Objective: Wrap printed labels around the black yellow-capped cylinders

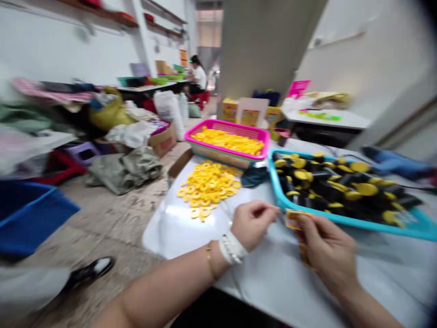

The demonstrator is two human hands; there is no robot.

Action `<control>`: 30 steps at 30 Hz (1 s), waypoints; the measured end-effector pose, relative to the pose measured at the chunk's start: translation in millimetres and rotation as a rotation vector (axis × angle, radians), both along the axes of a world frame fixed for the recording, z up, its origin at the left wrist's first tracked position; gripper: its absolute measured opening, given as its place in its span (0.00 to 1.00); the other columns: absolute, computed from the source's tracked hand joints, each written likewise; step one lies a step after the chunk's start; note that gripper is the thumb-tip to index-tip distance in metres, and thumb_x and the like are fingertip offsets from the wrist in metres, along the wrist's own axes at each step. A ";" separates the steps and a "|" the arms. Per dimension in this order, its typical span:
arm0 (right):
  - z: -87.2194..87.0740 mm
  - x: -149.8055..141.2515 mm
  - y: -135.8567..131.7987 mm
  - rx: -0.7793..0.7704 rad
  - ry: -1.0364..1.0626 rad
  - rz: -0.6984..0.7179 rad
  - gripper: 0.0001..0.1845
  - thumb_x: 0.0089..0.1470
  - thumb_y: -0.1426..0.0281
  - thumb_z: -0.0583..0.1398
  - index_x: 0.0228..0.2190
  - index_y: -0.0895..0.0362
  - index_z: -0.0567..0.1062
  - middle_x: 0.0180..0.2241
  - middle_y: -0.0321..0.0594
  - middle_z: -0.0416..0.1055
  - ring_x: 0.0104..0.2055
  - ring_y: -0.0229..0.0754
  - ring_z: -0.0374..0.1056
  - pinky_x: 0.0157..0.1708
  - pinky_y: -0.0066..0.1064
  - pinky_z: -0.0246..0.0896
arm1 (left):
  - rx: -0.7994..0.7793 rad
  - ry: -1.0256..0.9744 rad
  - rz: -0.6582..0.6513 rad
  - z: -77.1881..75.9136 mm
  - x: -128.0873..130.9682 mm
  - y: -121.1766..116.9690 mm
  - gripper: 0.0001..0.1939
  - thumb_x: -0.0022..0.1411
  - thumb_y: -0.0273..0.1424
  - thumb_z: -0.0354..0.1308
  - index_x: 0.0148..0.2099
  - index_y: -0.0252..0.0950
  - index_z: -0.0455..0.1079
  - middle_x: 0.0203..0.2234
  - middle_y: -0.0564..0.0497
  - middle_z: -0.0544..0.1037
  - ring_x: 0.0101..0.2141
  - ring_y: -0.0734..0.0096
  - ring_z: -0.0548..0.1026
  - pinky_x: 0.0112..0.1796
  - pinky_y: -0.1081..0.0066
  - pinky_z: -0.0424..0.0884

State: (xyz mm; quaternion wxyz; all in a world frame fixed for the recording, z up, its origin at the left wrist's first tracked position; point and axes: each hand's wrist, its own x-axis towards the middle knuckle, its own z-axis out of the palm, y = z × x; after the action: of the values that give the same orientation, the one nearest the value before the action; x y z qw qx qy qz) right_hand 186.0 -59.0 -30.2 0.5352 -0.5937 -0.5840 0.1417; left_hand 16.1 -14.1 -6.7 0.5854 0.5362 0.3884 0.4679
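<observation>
Strip (292, 220), end toward left hand (253, 224), length running nearward, in right hand's (330, 251) grip, left grip unclear

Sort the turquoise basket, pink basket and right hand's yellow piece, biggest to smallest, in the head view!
1. Turquoise basket, though being nearer helps it look big.
2. Pink basket.
3. Yellow piece in the right hand, partly hidden.

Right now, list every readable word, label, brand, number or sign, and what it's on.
None readable.
Card in right hand: print too blurred.
Yellow boxes behind pink basket: print too blurred.
Pink sheet: marks too blurred.
Orange poster, far back: too small and blurred.
</observation>
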 end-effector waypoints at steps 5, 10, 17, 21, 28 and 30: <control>13.9 -2.7 1.8 -0.047 0.102 0.001 0.15 0.61 0.60 0.62 0.28 0.56 0.79 0.20 0.34 0.71 0.21 0.35 0.65 0.21 0.26 0.61 | -0.061 -0.023 -0.006 6.5 -9.3 7.0 0.17 0.59 0.43 0.61 0.35 0.32 0.78 0.22 0.54 0.72 0.18 0.81 0.62 0.20 0.76 0.58; 17.7 -7.5 -0.7 0.012 0.030 0.049 0.14 0.61 0.63 0.62 0.26 0.56 0.78 0.19 0.33 0.70 0.21 0.34 0.65 0.22 0.25 0.60 | -0.038 0.006 -0.031 7.8 -4.7 -1.2 0.18 0.56 0.43 0.64 0.34 0.31 0.79 0.22 0.53 0.73 0.19 0.81 0.62 0.21 0.75 0.58; 7.6 -6.0 1.3 0.020 -0.043 0.107 0.11 0.62 0.65 0.62 0.28 0.54 0.78 0.21 0.32 0.68 0.22 0.35 0.63 0.24 0.28 0.58 | -0.079 -0.014 -0.064 6.8 -4.9 0.3 0.19 0.51 0.42 0.69 0.36 0.30 0.81 0.22 0.52 0.74 0.20 0.80 0.62 0.21 0.75 0.57; 9.2 -11.0 3.3 0.103 -0.067 0.179 0.04 0.60 0.69 0.64 0.32 0.53 0.80 0.28 0.35 0.74 0.29 0.36 0.68 0.28 0.29 0.62 | -0.177 -0.049 -0.076 7.5 -6.6 1.7 0.17 0.49 0.41 0.70 0.35 0.30 0.80 0.22 0.52 0.74 0.19 0.82 0.60 0.20 0.76 0.54; 13.5 -17.8 4.0 0.097 -0.067 0.123 0.07 0.59 0.67 0.64 0.29 0.54 0.79 0.25 0.35 0.73 0.25 0.37 0.67 0.26 0.29 0.62 | -0.197 -0.168 0.076 6.7 -5.4 3.4 0.21 0.48 0.40 0.71 0.42 0.34 0.74 0.25 0.55 0.74 0.18 0.82 0.64 0.18 0.78 0.57; 12.6 -15.7 4.1 0.062 -0.017 0.033 0.11 0.59 0.64 0.64 0.26 0.55 0.77 0.21 0.33 0.70 0.23 0.36 0.64 0.24 0.29 0.60 | -0.151 -0.133 0.077 6.3 -4.5 2.6 0.18 0.51 0.41 0.69 0.36 0.33 0.74 0.23 0.56 0.73 0.18 0.82 0.63 0.19 0.78 0.58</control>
State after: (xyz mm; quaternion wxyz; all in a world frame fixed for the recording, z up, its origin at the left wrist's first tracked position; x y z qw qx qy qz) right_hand 170.3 -54.9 -17.6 0.5458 -0.5684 -0.6023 0.1274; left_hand 11.6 -11.4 -0.4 0.6303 0.4431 0.4030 0.4940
